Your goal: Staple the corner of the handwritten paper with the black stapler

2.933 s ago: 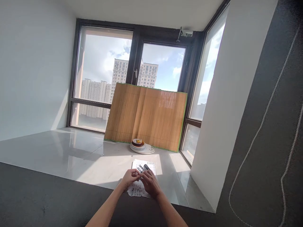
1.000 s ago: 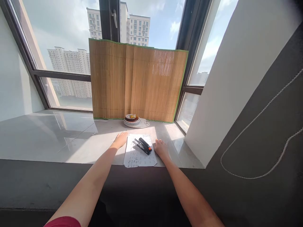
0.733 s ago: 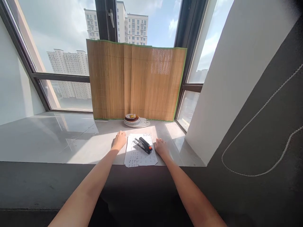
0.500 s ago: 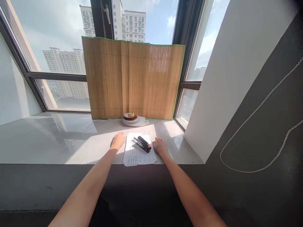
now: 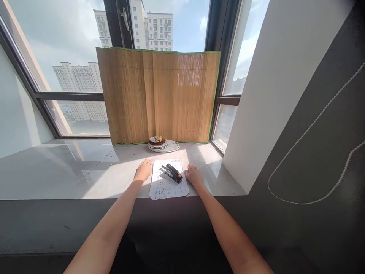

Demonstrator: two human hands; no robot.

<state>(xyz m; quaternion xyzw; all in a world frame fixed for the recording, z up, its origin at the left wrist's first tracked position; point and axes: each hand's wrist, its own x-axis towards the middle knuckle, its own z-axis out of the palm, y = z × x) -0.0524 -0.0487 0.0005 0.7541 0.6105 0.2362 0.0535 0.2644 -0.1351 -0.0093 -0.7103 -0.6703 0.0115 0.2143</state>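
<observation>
1. Head view: left hand [image 5: 144, 170] lies on the sill [image 5: 94, 186], palm down, fingers loosely extended, just beside the paper's left edge.
2. Over on the other side, the right hand [image 5: 194, 174] rests near the right edge, fingers curled in; I can't tell whether they close around anything.
3. Between the hands sits the handwritten paper [image 5: 164, 189], near the sill's front edge.
4. On its upper part, slanting, is a black stapler [image 5: 174, 173] with an orange-red patch, its long parts splayed apart.
5. Farther back, stacked plates [image 5: 158, 145] stand before an upright bamboo mat [image 5: 162, 99], the window [image 5: 71, 45] behind it.
</observation>
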